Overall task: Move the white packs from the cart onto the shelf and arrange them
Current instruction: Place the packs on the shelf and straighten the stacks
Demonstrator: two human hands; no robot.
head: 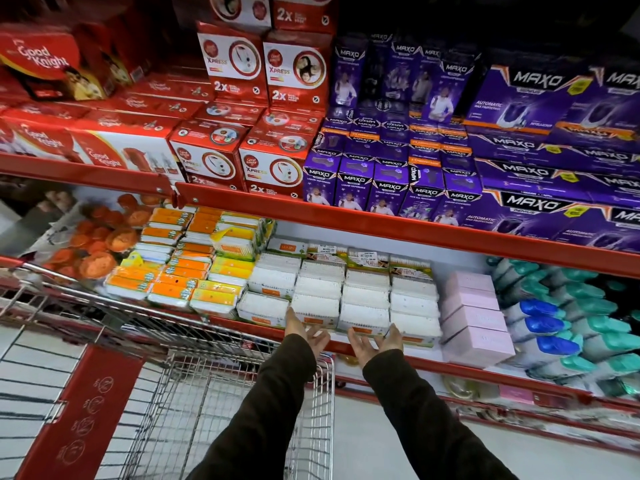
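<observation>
White packs (341,296) lie in several rows on the middle shelf (460,370), stacked front to back. My left hand (304,329) is open with fingers spread, its fingertips at the front-row pack (315,310). My right hand (375,341) is open too, palm up, under the front edge of the neighbouring pack (363,318). Neither hand grips anything. The wire cart (207,393) stands below my arms; no white packs show in the part of its basket that I see.
Orange and yellow packs (180,271) lie left of the white ones, pink boxes (474,317) to the right, then blue and teal bottles (568,320). Red boxes (207,157) and purple boxes (415,168) fill the shelf above. The cart's red panel (79,417) is at lower left.
</observation>
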